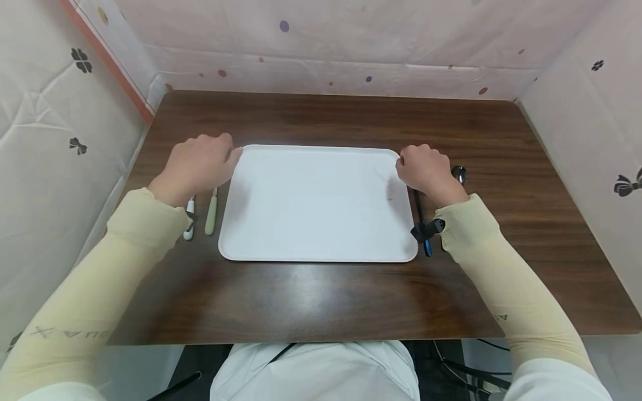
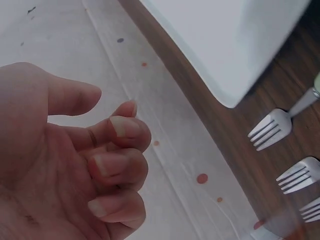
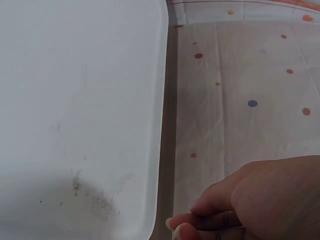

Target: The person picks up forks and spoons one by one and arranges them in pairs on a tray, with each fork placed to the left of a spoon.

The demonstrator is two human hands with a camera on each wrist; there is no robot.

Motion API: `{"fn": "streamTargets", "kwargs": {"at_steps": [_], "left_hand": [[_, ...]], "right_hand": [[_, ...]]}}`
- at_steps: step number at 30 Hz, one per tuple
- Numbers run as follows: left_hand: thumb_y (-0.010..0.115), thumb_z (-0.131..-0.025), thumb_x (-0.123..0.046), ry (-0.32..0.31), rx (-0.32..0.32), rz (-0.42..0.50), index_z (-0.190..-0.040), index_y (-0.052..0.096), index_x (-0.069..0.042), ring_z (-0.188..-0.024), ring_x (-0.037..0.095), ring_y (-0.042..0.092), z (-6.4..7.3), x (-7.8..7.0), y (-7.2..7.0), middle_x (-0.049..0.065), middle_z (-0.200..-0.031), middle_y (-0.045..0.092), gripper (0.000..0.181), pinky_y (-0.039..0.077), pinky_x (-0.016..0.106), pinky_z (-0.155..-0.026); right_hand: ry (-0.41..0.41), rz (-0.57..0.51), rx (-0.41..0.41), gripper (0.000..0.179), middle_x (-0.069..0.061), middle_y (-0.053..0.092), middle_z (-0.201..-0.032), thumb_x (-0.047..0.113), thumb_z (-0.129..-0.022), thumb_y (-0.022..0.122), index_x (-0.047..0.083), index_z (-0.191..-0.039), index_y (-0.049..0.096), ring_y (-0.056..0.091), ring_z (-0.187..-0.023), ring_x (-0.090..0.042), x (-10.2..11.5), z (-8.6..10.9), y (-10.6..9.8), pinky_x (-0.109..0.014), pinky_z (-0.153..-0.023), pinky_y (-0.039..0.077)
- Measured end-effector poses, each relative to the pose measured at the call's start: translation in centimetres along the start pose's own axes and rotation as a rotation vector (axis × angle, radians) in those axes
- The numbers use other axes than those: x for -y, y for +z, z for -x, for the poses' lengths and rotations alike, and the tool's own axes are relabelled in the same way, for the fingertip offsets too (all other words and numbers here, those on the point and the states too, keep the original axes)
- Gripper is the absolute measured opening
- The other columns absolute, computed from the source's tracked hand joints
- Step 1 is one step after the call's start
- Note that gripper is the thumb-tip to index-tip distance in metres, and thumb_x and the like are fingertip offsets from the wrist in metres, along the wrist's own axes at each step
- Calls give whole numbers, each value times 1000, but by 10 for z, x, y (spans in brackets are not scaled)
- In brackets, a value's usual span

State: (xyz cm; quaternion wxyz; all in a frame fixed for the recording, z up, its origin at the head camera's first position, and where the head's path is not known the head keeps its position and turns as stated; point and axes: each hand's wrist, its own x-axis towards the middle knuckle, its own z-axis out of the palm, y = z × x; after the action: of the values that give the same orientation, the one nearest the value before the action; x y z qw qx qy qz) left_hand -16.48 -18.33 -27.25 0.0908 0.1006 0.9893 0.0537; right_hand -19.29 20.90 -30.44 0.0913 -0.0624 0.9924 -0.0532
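A white rectangular tray (image 1: pixel 318 206) lies on the brown table between both hands. At its far left corner hovers my left hand (image 1: pixel 200 164). The left wrist view shows that hand's fingers (image 2: pixel 120 167) loosely bent, the thumb apart from them and nothing in the palm. By the far right corner is my right hand (image 1: pixel 426 170). In the right wrist view this hand (image 3: pixel 270 200) has softly bent fingers beside the tray edge and holds nothing. Some brownish smudges (image 3: pixel 102 202) mark the tray surface there.
Left of the tray lie a fork with a green handle (image 1: pixel 211 214) and one with a white handle (image 1: pixel 188 223); another fork (image 2: pixel 312 210) shows by the left wrist. A dark utensil with a blue end (image 1: pixel 428 248) and a shiny rounded piece (image 1: pixel 458 173) lie right.
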Motion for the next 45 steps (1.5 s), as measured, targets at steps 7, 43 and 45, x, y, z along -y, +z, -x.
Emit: {"fn": "streamTargets", "kwargs": {"at_steps": [7, 43, 45], "left_hand": [[30, -101, -37, -29, 63, -6, -98, 58, -4, -67, 29, 54, 5, 11, 5, 13, -79, 58, 43, 40, 39, -54], [42, -98, -33, -34, 327, 3, -98, 61, 0, -72, 26, 60, 11, 58, 53, 13, -80, 60, 38, 46, 44, -61], [42, -98, -32, -38, 321, 2, -92, 61, -2, -69, 25, 57, 12, 57, 55, 11, -75, 58, 36, 44, 42, -59]], "right_hand": [[-19, -22, 36, 29, -6, 45, -61, 20, -97, 45, 4, -78, 58, 45, -53, -21, -4, -1, 5, -32, -48, 33], [5, 39, 118, 27, -16, 63, -75, 19, -94, 55, -4, -99, 68, 56, -63, -29, -11, -5, 28, -41, -62, 41], [4, 47, 126, 26, -17, 64, -76, 19, -94, 56, -4, -100, 67, 57, -63, -30, -10, -5, 29, -44, -65, 41]]}}
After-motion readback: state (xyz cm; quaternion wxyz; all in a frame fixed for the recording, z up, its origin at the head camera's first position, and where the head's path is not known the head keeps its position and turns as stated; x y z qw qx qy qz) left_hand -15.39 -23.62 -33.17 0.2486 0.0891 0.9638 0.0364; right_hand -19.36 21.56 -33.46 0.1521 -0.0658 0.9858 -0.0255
